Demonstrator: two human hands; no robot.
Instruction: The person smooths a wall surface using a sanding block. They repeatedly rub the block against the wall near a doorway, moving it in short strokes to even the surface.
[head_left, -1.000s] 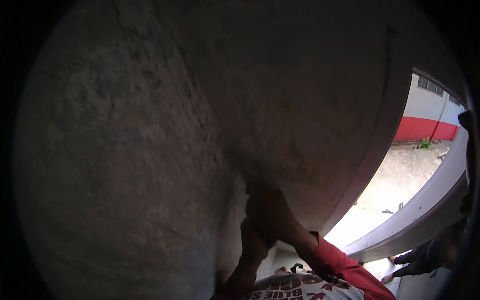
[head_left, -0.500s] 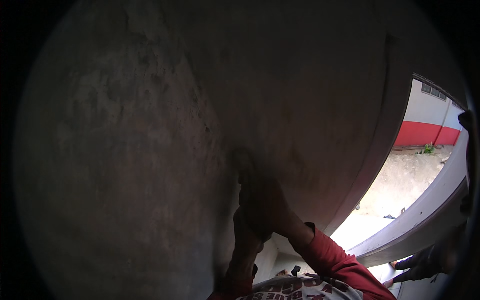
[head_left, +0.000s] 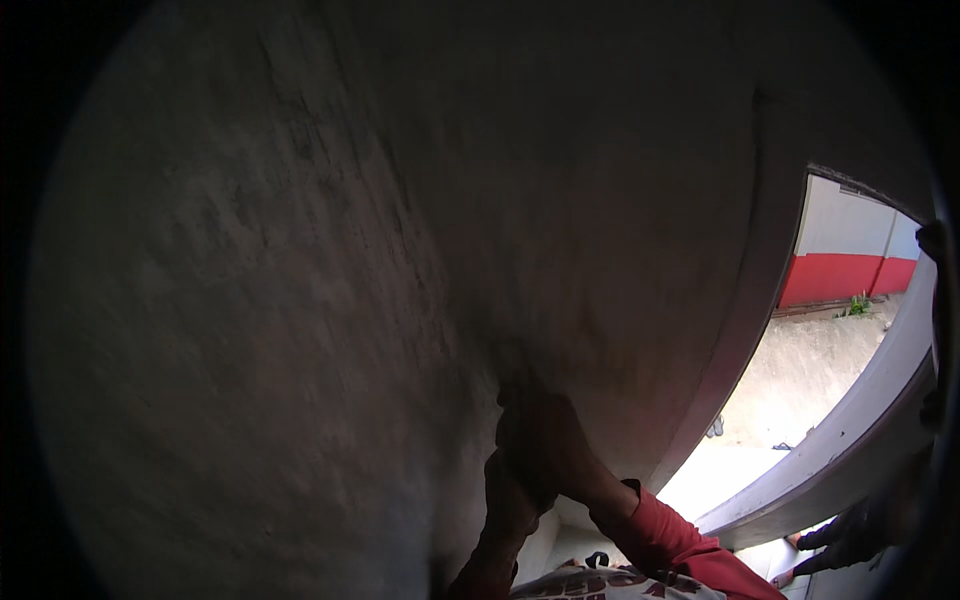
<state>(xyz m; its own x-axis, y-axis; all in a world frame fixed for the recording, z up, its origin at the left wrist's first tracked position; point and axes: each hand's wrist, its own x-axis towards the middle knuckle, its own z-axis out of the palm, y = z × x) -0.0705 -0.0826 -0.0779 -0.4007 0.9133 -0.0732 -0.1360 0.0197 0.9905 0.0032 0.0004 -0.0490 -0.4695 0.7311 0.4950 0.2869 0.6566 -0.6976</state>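
Observation:
My two hands are close together in deep shadow, just in front of the corner where two bare grey walls meet. The right hand (head_left: 558,440), below a red sleeve, is closed with its fingers curled. Pressed against it from the left and below is my left hand (head_left: 515,482), also closed. Darkness hides whatever lies between them. Their fingertips are at or very near the right-hand wall (head_left: 600,240). The left-hand wall (head_left: 260,300) shows scuffs and dark streaks beside the corner.
A bright doorway (head_left: 800,350) opens on the right, with a red and white wall (head_left: 845,280) and a small green plant (head_left: 858,305) outside. Footwear (head_left: 716,426) lies past the threshold. At the lower right are another person's legs (head_left: 840,540) in dark trousers.
Both hands have moved down along the corner, toward me, still together. The view has shifted slightly, so the doorway sits a little lower and further left.

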